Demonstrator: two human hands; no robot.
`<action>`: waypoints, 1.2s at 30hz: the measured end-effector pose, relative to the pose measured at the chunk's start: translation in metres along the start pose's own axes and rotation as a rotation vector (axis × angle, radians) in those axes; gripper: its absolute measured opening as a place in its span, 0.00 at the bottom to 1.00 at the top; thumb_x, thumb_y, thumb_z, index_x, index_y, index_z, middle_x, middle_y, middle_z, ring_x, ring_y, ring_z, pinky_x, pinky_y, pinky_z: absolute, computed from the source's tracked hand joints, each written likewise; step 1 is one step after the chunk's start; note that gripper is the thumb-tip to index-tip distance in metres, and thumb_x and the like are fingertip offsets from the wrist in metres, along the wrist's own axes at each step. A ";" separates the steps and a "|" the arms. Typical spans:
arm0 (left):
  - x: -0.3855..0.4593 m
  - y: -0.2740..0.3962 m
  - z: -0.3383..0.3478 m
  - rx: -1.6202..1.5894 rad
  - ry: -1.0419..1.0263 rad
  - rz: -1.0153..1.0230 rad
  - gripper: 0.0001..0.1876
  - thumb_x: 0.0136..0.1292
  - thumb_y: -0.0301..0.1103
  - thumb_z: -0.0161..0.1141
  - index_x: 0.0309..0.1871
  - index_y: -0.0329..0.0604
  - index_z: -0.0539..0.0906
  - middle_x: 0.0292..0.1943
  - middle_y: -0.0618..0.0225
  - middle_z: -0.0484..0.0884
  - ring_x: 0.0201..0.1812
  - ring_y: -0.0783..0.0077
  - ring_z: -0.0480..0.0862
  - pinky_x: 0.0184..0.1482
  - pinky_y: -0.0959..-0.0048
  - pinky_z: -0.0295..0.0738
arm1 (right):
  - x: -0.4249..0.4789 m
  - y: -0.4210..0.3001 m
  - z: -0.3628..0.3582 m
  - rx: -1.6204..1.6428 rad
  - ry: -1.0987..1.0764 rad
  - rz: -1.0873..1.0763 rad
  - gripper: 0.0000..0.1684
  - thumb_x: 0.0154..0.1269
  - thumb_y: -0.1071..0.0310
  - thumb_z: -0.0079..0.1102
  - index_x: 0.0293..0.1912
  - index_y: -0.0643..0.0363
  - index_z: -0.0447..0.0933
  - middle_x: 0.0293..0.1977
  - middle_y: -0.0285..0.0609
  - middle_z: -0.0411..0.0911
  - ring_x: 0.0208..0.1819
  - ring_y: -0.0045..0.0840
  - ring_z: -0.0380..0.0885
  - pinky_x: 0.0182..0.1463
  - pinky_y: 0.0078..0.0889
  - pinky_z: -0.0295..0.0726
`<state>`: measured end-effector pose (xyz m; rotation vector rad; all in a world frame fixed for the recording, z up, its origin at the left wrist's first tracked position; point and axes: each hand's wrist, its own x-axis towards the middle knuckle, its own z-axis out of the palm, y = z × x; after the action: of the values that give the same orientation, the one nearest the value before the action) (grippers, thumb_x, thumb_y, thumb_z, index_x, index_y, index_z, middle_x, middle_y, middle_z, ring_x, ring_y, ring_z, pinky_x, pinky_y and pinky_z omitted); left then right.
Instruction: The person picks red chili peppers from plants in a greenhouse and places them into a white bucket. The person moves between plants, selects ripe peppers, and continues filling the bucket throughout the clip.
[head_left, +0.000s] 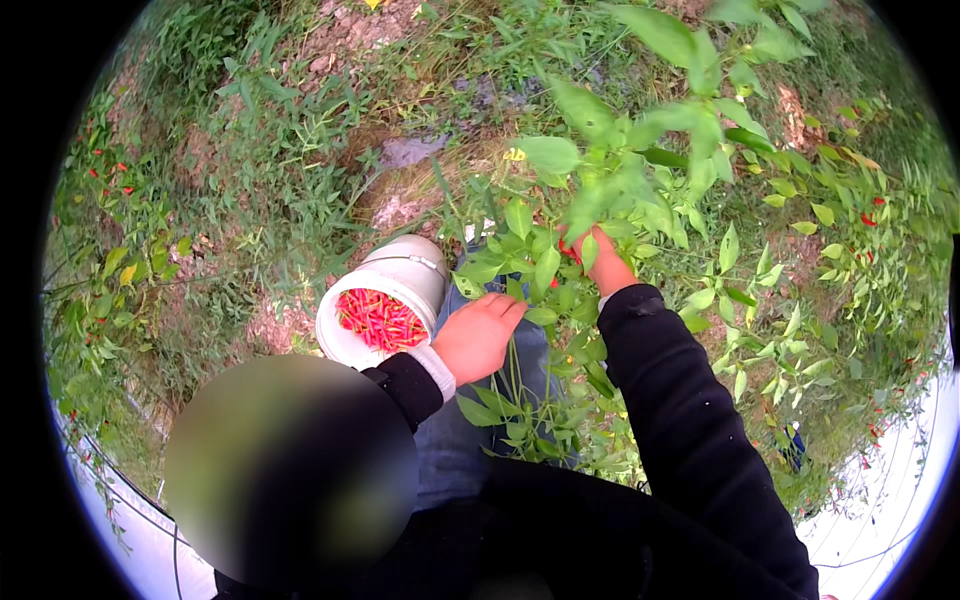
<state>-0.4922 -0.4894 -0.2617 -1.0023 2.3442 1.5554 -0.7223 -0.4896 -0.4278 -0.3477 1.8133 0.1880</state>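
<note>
My left hand (480, 337) is at the near left side of a leafy chili pepper plant (547, 262), its fingertips by the leaves; whether it grips anything is hidden. Deeper in the same plant, my right hand (600, 259) has its fingers partly behind leaves, next to red chili peppers (570, 251); its grip cannot be made out. To the left of my left hand, a white plastic bucket (405, 262) leans over with its mouth towards me, holding many picked red chili peppers (381, 320).
Other chili plants with red fruit stand at the far left (112, 217) and right (862, 247). Weeds (277, 142) and bare soil (360, 34) lie beyond the bucket. Tall blurred leaves (652, 142) rise close to the view. My jeans-clad leg (457, 450) is beneath my left hand.
</note>
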 end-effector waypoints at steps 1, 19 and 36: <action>0.000 0.000 0.000 -0.001 0.004 -0.003 0.27 0.45 0.21 0.53 0.55 0.31 0.71 0.52 0.54 0.74 0.55 0.56 0.72 0.58 0.66 0.68 | 0.000 -0.002 0.001 0.000 0.018 -0.009 0.18 0.58 0.55 0.58 0.43 0.57 0.76 0.32 0.41 0.78 0.32 0.27 0.73 0.37 0.30 0.71; 0.001 0.001 -0.004 0.006 -0.044 -0.038 0.27 0.49 0.23 0.54 0.57 0.31 0.69 0.52 0.52 0.74 0.54 0.54 0.73 0.57 0.64 0.69 | -0.084 -0.041 -0.040 0.160 -0.304 -0.296 0.14 0.60 0.60 0.61 0.38 0.60 0.76 0.31 0.35 0.78 0.32 0.23 0.75 0.37 0.28 0.74; -0.005 0.009 0.000 0.035 -0.048 -0.035 0.26 0.48 0.24 0.54 0.55 0.33 0.71 0.49 0.57 0.75 0.51 0.56 0.75 0.52 0.65 0.72 | -0.105 -0.045 0.007 -0.820 -0.046 -0.573 0.19 0.52 0.53 0.62 0.37 0.58 0.80 0.34 0.50 0.79 0.38 0.39 0.78 0.43 0.34 0.76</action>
<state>-0.4937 -0.4850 -0.2524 -0.9823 2.3009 1.5040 -0.6765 -0.5156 -0.3257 -1.3986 1.4463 0.5239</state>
